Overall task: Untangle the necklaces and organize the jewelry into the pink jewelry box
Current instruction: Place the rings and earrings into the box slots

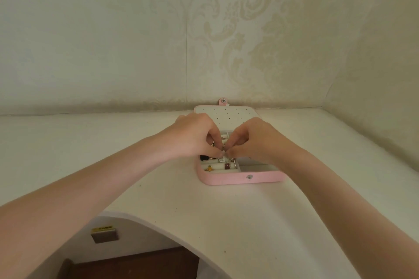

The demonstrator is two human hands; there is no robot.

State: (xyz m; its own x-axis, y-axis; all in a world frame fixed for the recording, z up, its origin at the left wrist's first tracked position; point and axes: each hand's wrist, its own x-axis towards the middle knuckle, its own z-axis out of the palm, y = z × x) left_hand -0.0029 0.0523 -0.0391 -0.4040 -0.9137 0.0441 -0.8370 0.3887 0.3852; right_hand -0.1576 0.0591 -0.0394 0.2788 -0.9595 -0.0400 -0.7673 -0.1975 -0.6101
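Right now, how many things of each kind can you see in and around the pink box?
Hands: 2, left and right
Pink box: 1
Gold ring: 1
Red piece: 1
Sparkly rectangular pieces: 2
Black piece: 1
Total: 8

Bare forearms — no sleeves — left hand [192,136], right hand [251,140] (ringless).
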